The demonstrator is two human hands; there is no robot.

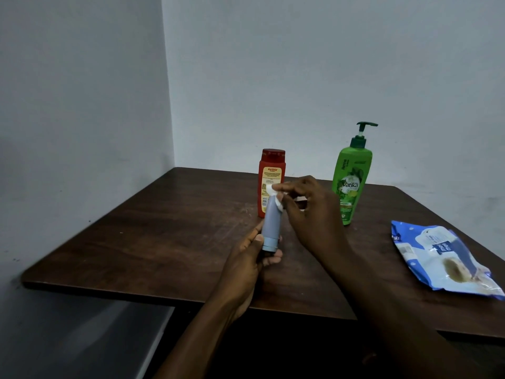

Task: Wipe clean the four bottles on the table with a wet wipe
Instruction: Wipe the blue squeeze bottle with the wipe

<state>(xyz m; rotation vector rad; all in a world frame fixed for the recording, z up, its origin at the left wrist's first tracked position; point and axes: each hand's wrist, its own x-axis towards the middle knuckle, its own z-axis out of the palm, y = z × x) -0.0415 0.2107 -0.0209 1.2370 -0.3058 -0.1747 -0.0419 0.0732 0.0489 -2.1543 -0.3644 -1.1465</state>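
My left hand grips the cap end of a grey-blue tube, held cap down above the table. My right hand pinches a white wet wipe against the tube's upper end. Behind the tube stands a red bottle with a red cap, partly hidden by the tube and the wipe. A green pump bottle stands upright to the right of it, just beyond my right hand. A fourth bottle is not in view.
A blue and white wet-wipe pack lies flat near the right edge of the dark wooden table. The table sits in a corner with grey walls behind and to the left. Its front edge runs below my forearms.
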